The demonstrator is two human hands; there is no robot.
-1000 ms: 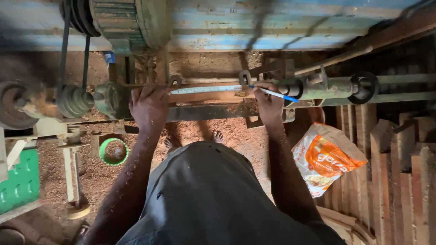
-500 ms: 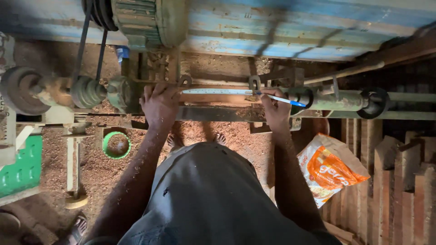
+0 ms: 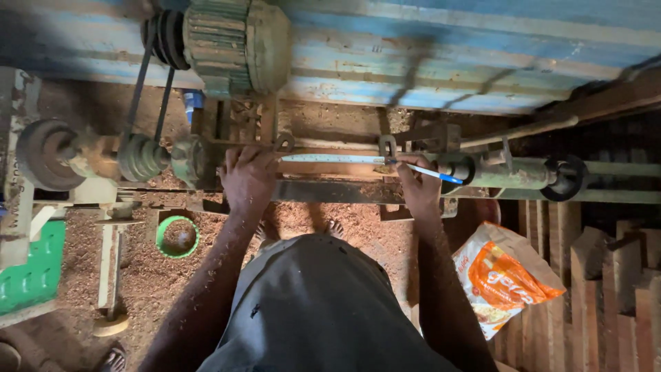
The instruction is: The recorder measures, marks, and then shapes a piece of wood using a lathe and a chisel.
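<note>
A wooden workpiece is mounted lengthwise in a belt-driven wood lathe. A pale metal ruler lies along the workpiece. My left hand rests over the ruler's left end and the workpiece, fingers curled on top. My right hand is at the ruler's right end, gripping a blue and white pen whose tip touches the wood by the tailstock.
A green motor with drive belts sits above the lathe against a blue corrugated wall. Sawdust covers the floor. A green ring-shaped tub, a green crate, an orange and white bag and stacked wooden blocks surround me.
The view has shifted so the lathe sits lower and further right in frame. Both hands stay on the ruler and workpiece, the right still holding the pen.
</note>
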